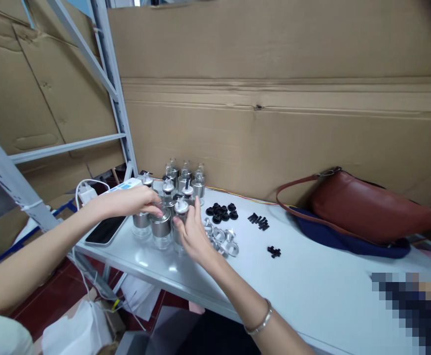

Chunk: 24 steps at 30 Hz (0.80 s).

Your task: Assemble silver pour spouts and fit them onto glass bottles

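A group of glass bottles (161,228) with silver metal bands stands at the left end of the table. My left hand (141,201) reaches over the front ones, its fingers bent together at the top of a bottle; what lies between the fingertips is hidden. With thumb and fingers around it, my right hand (193,234) grips a bottle with a silver cap (181,206) at the front right of the group. Several bottles behind have silver caps with black levers; the rearmost are uncapped. Loose silver ring-shaped parts (223,239) lie beside my right hand.
Black round caps (221,213), black strips (259,221) and small black pieces (273,252) lie in separate clusters. A phone (106,230) and a white power strip (126,185) are at left. A brown bag (363,207) rests at right; cardboard (237,148) walls the back.
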Motion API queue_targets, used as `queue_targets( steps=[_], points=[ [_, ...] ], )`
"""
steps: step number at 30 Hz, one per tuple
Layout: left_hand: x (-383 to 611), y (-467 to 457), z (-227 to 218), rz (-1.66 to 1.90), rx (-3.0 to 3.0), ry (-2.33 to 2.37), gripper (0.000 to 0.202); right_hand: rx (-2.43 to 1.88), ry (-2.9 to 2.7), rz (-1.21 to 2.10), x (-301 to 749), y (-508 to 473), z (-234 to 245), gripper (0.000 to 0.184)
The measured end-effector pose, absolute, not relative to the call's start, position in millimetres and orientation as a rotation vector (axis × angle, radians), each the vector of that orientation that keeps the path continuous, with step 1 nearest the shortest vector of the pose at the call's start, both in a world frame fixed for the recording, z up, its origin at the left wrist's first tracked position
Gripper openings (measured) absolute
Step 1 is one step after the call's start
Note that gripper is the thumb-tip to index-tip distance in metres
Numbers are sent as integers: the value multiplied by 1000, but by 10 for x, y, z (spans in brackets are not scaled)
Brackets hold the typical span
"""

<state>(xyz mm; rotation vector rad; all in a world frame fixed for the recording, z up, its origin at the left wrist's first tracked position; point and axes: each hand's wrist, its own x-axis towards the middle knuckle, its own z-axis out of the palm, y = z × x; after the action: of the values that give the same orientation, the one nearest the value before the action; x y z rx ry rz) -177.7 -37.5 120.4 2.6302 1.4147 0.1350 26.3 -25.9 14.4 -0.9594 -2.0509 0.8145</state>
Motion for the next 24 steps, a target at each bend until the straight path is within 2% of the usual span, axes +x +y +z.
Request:
queue_targets(
  steps=[3, 8, 18, 24],
  points=[
    [-1789, -314, 1166, -6, 2595, 1394, 38, -932, -2024, 798, 212, -150, 101, 37],
    [-1813, -174, 1128, 57, 2658, 1405, 41, -924, -1993, 752, 166, 33, 50, 42],
    [-1804, 177, 1054, 37, 2678, 1577, 34, -907, -2000, 685, 136, 223, 47, 48],
    [-1828, 335, 1168, -65, 2590, 1513, 25, -990, -2037, 560, 139, 329, 91, 52]
  ],
)
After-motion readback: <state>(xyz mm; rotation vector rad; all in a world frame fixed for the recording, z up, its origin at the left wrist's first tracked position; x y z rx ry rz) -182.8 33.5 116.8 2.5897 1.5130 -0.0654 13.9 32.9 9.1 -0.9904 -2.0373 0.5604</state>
